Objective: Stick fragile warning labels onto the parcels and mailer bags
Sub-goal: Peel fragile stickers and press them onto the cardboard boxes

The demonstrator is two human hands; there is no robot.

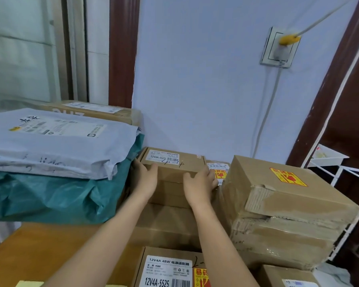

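Where left hand (144,177), right hand (199,184) grip small box (172,162), fingertips hidden.

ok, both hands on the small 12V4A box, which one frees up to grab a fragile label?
Probably right. The left hand and right hand both grip the small box, which has no fragile sticker on top. No loose labels show; the stickered parcels sit on the right.

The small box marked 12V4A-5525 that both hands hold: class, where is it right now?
In the head view the small box sits mid-frame on top of a box stack, against the wall, between the green mailer bag and the big taped box.
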